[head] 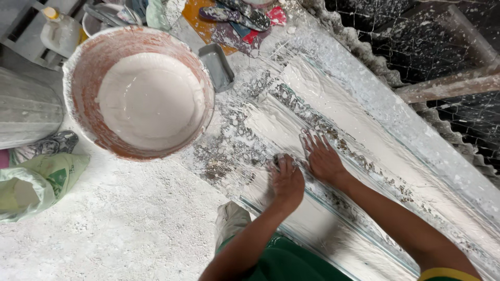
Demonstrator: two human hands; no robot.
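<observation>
A long ornate mould coated in wet white plaster runs diagonally across the floor from upper middle to lower right. My left hand rests on the plaster near the mould's near edge with its fingers curled under, and whether it grips anything is hidden. My right hand lies flat beside it, fingers spread and smeared white, pressing on the plaster. A large reddish basin holding white plaster mix stands at the upper left, apart from both hands.
A small grey tray lies beside the basin. A green sack sits at the left edge, with a grey ribbed cylinder above it. Sandals and a plastic bottle lie at the top. Plaster-splashed mesh and bars fill the right.
</observation>
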